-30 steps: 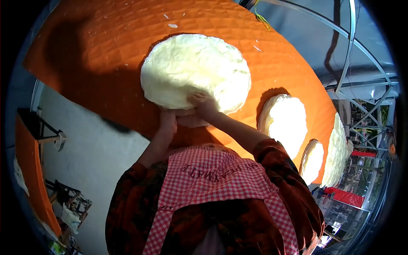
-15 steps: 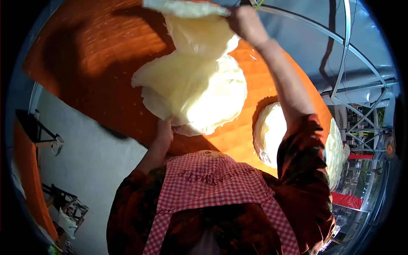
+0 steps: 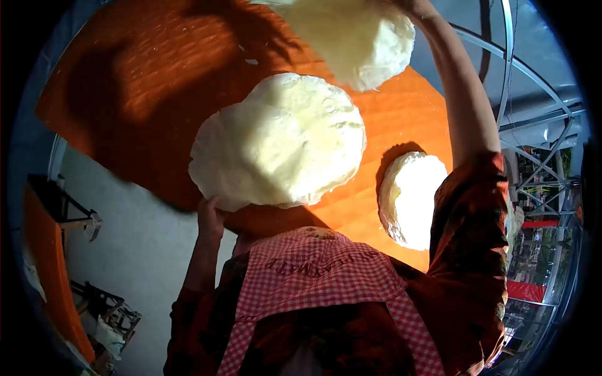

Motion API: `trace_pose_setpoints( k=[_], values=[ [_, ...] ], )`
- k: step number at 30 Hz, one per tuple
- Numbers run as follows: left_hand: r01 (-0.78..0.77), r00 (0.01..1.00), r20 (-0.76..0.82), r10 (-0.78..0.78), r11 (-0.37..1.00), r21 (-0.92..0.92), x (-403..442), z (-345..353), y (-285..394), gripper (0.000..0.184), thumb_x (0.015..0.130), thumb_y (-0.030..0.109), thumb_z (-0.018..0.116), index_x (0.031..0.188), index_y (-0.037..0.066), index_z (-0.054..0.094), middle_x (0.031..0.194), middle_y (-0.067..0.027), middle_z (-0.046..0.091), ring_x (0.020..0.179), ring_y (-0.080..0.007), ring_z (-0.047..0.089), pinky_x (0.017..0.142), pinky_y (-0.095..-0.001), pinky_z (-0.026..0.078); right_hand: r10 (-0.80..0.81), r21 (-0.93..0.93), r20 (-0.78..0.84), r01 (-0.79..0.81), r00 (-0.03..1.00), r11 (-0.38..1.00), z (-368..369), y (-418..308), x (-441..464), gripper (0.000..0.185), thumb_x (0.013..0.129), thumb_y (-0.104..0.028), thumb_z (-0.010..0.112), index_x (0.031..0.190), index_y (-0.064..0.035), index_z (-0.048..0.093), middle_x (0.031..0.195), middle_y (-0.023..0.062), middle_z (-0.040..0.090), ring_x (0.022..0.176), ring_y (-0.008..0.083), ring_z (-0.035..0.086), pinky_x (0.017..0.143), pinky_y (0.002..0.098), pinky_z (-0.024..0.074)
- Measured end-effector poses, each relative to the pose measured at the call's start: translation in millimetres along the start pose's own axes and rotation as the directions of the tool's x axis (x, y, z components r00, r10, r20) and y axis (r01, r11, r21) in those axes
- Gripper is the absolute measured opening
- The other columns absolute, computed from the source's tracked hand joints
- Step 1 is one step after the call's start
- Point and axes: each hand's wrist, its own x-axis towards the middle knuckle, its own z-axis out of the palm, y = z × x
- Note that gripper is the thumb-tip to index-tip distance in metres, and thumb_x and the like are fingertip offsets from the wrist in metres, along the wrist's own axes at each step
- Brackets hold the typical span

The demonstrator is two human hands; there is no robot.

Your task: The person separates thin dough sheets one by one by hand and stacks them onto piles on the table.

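Thin, round, pale flatbread sheets (image 3: 282, 144) lie stacked on the orange table cover in front of me, half in sun and half in shadow. At their near left edge, my left hand (image 3: 210, 218) is closed, its fingertips at the rim. My right hand (image 3: 411, 5) reaches far out to the top of the view, cut off in part by the frame. From it hangs another limp sheet of flatbread (image 3: 382, 53), blurred by motion and apart from the stack.
A smaller pale round stack (image 3: 414, 200) sits in bright sun beside my right arm. The orange table cover (image 3: 144, 81) carries white crumbs and shadows. Metal frame bars (image 3: 506, 69) stand beyond the table on the right. Pale floor (image 3: 138, 232) shows at left.
The upper sheet has come off the stack and swung away to the right with my right hand. My left hand has moved left and nearer to me, along with the stack's near edge.
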Motion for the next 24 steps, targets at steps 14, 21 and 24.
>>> trace_pose_setpoints(
  k=[14, 21, 24],
  values=[
    [-0.073, 0.968, 0.248, 0.039, 0.989, 0.128, -10.9, -1.4, -32.0, 0.035, 0.088, 0.016, 0.052, 0.119, 0.001, 0.048, 0.108, -0.0099, 0.058, 0.097, -0.0225, 0.059, 0.08, -0.039, 0.052, -0.1, 0.556, 0.599, -0.324, 0.794, 0.765, 47.9, -442.2, -174.9, 0.018, 0.081, -0.021, 0.054, 0.088, -0.0066, 0.063, 0.077, 0.0129, 0.066, 0.07, 0.0276, 0.066, 0.059, 0.0399, 0.0512],
    [0.018, 0.989, 0.147, -0.022, 1.0, 0.024, -28.6, 38.7, -18.1, 0.029, 0.092, 0.017, 0.045, 0.117, 0.003, 0.05, 0.106, -0.0086, 0.057, 0.091, -0.0166, 0.058, 0.077, -0.0298, 0.048, -0.086, 0.707, 0.357, -0.209, 0.93, 0.675, 20.8, -480.3, -200.3, 0.041, 0.077, -0.024, 0.061, 0.11, -0.001, 0.055, 0.098, 0.0151, 0.064, 0.092, 0.0369, 0.061, 0.073, 0.0425, 0.0503],
    [-0.401, 0.886, 0.369, 0.282, 0.864, 0.304, -23.6, 30.4, -22.2, 0.033, 0.094, 0.021, 0.045, 0.123, 0.005, 0.047, 0.112, -0.0084, 0.056, 0.097, -0.0163, 0.055, 0.08, -0.0292, 0.046, 0.036, 0.717, 0.309, -0.257, 0.951, 0.648, 12.7, -487.0, -198.2, 0.047, 0.074, -0.023, 0.062, 0.114, -0.0005, 0.054, 0.097, 0.0159, 0.064, 0.089, 0.0356, 0.062, 0.072, 0.0428, 0.0501]
  ],
)
